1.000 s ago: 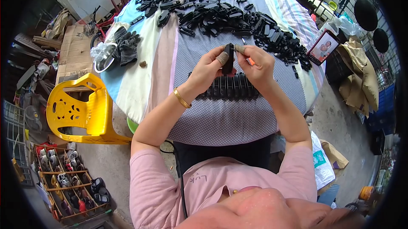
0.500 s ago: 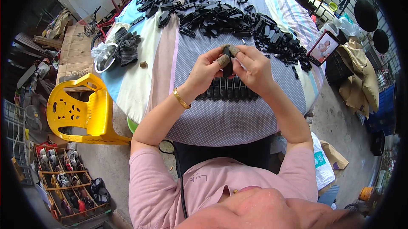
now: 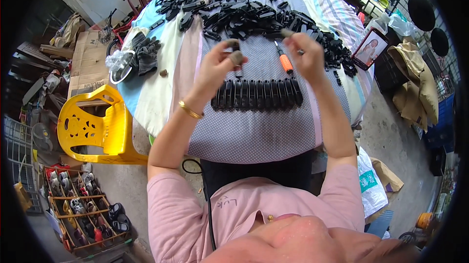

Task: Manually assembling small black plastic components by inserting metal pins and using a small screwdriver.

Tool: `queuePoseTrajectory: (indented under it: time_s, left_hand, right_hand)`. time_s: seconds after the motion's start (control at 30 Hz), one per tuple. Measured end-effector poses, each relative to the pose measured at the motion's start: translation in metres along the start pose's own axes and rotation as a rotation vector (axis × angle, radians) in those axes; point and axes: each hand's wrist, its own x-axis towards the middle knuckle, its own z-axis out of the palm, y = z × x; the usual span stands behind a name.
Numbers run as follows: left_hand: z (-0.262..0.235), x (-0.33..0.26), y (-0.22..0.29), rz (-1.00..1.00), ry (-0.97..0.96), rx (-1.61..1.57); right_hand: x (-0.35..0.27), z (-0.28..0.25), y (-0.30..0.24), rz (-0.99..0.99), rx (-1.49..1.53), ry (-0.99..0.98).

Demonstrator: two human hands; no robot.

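Observation:
My left hand [image 3: 220,65] is closed around a small black plastic piece [image 3: 235,46], held above the table with only part of it showing. Grey-brown covers wrap some of the fingertips on both hands. My right hand [image 3: 307,53] is raised apart from the left, at the near edge of the black pile; motion blurs its fingers, and a dark spot by them cannot be made out. Between the hands lies a slim pointed tool [image 3: 285,63] with an orange handle. Below them, a neat row of black plastic pieces [image 3: 256,94] stands side by side on the dotted cloth.
A big heap of black plastic parts [image 3: 244,16] covers the table's far side. Dark gloves [image 3: 145,53] and a metal bowl [image 3: 122,71] sit at left, a propped phone [image 3: 371,49] at right. A yellow chair [image 3: 115,121] stands by the table's left edge.
My hands were together around a black piece; now they are apart, the left moved left with a piece, the right moved right and up. The row and orange-handled tool are uncovered.

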Motion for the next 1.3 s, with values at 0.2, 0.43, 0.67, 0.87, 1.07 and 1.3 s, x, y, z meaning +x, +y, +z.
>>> queuePoseTrajectory:
  time_s: [0.2,0.43,0.67,0.87,1.07,1.3]
  left_hand:
    - [-0.072,-0.016,-0.005,-0.384,0.032,0.429]
    - [-0.077,-0.037,-0.023,-0.378,-0.035,0.652]
    - [-0.059,-0.024,0.004,-0.354,-0.093,0.974]
    - [-0.024,-0.002,0.008,0.085,0.001,0.916]
    - [0.022,0.015,-0.001,0.528,-0.038,0.958]
    - [0.036,0.019,-0.016,0.658,-0.133,1.027]
  right_hand:
    - [-0.007,-0.044,0.097,0.211,-0.807,0.009]
    - [-0.004,-0.025,0.095,0.491,-1.022,-0.267]
    - [-0.010,-0.035,0.109,0.532,-0.887,-0.121]
    - [-0.008,-0.041,0.116,0.545,-0.657,0.061]
    - [0.001,-0.026,0.075,0.592,0.104,0.156]
    - [-0.002,-0.003,0.004,0.675,0.661,-0.453]
